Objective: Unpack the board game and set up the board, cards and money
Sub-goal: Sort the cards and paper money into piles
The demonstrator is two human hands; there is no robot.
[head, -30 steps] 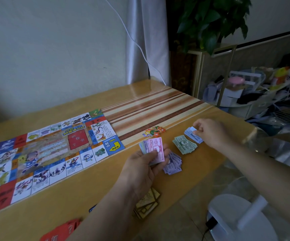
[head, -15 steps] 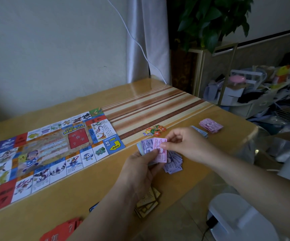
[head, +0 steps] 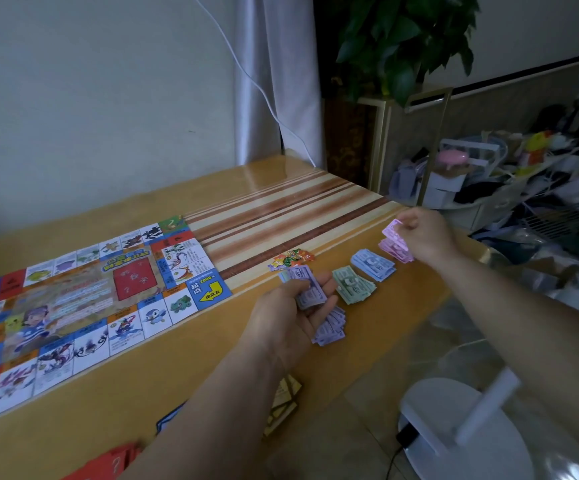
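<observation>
The colourful game board [head: 83, 299] lies flat on the left of the wooden table [head: 184, 372]. My left hand [head: 288, 320] grips a small stack of purple notes [head: 303, 285] above a purple pile [head: 331, 327]. To its right lie a green pile [head: 354, 284] and a blue pile [head: 373, 265]. My right hand [head: 423, 233] pinches a pink note [head: 392, 230] just above the pink pile [head: 397, 249] near the table's right edge. Small colourful die-cut pieces [head: 290, 259] sit beside the striped band.
Yellow cards [head: 283, 403] lie at the table's near edge under my left forearm, red cards [head: 108, 460] at the bottom left. A white fan base [head: 454, 431] stands on the floor. A potted plant [head: 402, 39] and cluttered shelves [head: 510, 174] are at the right.
My right hand took a pink note from the stack in my left hand and carried it right to the pink pile. The left hand stayed in place with the purple notes.
</observation>
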